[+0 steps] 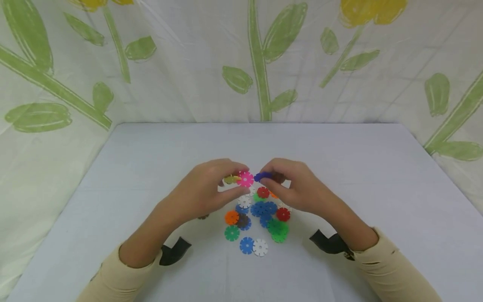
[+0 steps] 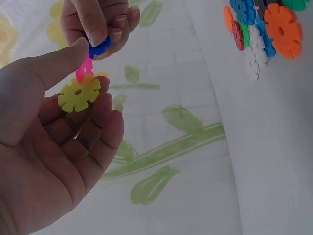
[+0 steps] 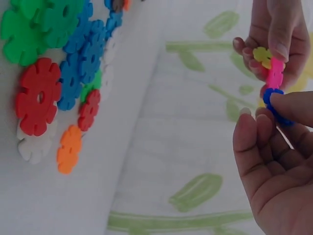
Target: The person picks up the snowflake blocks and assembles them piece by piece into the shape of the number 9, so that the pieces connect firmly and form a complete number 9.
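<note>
My left hand (image 1: 203,186) pinches a pink notched plastic disc (image 1: 245,179) between thumb and fingers. Slotted onto the pink one is a yellow disc (image 2: 79,94), which sits at an angle over the left palm. Facing it, my right hand (image 1: 296,184) pinches a dark blue notched disc (image 3: 277,106) between thumb and fingertips. The blue edge is right up against the pink edge in the right wrist view; whether their notches interlock I cannot tell. Both hands are raised above a loose pile of similar discs.
Blue discs (image 1: 260,208), green discs (image 1: 278,230), an orange disc (image 1: 232,217), a red disc (image 1: 283,214) and white discs (image 1: 260,248) lie on the white table (image 1: 158,151), several overlapping. A curtain (image 1: 188,63) with printed flowers hangs behind the table.
</note>
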Motion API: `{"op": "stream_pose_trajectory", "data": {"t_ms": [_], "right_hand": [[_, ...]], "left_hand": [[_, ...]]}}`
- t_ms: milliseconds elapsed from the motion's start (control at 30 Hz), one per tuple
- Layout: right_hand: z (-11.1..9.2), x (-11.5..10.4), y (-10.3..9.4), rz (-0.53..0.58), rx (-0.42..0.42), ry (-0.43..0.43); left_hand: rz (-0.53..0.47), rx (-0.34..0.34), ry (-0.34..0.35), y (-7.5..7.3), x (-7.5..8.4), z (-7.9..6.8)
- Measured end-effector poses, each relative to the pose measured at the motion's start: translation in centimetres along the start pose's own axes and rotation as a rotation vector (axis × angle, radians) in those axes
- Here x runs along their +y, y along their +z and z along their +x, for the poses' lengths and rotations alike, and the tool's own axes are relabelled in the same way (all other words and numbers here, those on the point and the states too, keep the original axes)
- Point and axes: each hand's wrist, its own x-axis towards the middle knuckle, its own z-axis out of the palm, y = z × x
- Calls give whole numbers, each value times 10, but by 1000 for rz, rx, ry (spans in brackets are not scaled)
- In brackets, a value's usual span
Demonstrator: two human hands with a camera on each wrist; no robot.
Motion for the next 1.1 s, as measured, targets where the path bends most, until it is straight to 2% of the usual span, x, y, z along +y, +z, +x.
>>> {"op": "stream_pose_trajectory", "data": {"t_ms": [233,467,867,1100], "right_hand": [[1,3,4,26,5,-39],[-1,0,1,17,14,-27],[-1,-1,3,65,31,-61],[-2,-3,6,94,37,-25]], "left_hand": [[-5,-23,-46,-2,1,-2],[-24,-29,-16,0,-2,0],[-58,-30,-29,-2,-1,0],[-106,-42,-19,-1,-1,1]]}}
